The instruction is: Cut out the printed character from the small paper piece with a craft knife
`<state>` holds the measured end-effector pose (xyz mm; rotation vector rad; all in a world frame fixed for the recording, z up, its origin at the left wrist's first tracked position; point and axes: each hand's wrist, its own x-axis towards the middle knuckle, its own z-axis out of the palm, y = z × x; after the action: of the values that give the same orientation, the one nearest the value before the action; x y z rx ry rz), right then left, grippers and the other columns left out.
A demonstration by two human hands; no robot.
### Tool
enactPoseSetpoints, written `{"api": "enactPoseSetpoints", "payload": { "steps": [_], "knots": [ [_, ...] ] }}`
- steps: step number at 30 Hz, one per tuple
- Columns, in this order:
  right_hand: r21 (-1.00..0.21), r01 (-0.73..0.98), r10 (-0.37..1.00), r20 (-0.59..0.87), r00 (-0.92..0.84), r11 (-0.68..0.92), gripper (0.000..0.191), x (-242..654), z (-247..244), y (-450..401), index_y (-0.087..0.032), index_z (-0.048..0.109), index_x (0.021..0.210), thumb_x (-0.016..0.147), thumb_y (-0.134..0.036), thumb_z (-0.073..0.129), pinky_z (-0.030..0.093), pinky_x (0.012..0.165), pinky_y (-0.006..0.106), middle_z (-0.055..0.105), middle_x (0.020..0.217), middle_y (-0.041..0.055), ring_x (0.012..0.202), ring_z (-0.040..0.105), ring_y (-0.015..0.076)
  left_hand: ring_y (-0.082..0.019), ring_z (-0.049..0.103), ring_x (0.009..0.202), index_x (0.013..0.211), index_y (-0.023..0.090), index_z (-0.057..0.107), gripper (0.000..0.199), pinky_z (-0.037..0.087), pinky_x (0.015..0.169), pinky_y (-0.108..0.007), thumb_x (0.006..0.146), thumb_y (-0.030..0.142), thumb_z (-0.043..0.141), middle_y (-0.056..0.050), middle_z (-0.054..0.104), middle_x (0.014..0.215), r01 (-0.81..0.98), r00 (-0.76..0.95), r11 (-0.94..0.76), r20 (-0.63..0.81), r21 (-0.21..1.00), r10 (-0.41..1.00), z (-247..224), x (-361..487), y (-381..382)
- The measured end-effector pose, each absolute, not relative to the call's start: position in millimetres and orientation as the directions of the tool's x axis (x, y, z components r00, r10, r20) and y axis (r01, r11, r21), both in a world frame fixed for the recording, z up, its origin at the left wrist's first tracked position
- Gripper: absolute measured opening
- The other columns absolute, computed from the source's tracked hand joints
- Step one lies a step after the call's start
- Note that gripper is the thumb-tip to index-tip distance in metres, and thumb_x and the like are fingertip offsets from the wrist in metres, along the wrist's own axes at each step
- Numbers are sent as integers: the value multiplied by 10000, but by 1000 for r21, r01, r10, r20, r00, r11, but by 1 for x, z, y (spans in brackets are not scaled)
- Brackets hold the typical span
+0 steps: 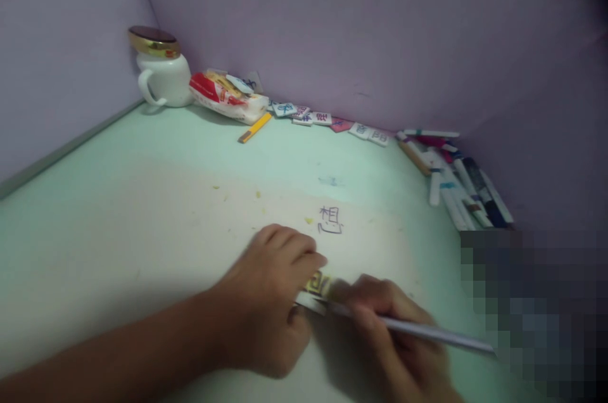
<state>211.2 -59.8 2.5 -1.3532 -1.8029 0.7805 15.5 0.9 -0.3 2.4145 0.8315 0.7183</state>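
Note:
My left hand is closed on a small white block. The block's yellow top face carries dark lines like a written character. In my right hand, a slim silvery pen-like tool is gripped, with its back end pointing right. Its tip is at the block, but motion blur hides what kind of tip it has and whether it touches. Just beyond my left hand, a purple written character shows on the pale table surface. Small yellow crumbs lie around it.
A white mug with a gold-rimmed round object on top stands at the back left. Beside it are a red-and-white packet, a yellow strip and lettered tiles. Markers are heaped at the right wall.

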Motion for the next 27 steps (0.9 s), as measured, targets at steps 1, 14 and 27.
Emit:
{"api": "enactPoseSetpoints", "payload": {
  "steps": [1,14,27],
  "knots": [
    [-821,510,967,201,-158,255,181,212,2,-61,-248,528,840,992,-280,435,420,537,225,571,703,-29,610,553,109,-275,468,994,1055,124,561,487,399,933,-475,571,90,518,-118,530,1043,410,678,-698,315,588,664,0,16,1],
    [-823,467,945,260,-200,325,100,206,-3,-58,-251,561,915,962,-240,473,459,580,237,610,759,-22,657,596,116,-271,471,986,1024,130,563,467,395,934,-469,562,93,505,-113,534,1029,416,677,-694,310,587,668,1,16,0],
    [-807,505,951,246,-185,307,133,203,-1,-57,-231,539,856,959,-232,455,417,528,239,571,699,-21,600,548,115,-269,467,974,1037,110,578,480,394,923,-469,562,94,506,-113,534,1020,405,680,-701,319,587,660,1,16,2]
  ]
}}
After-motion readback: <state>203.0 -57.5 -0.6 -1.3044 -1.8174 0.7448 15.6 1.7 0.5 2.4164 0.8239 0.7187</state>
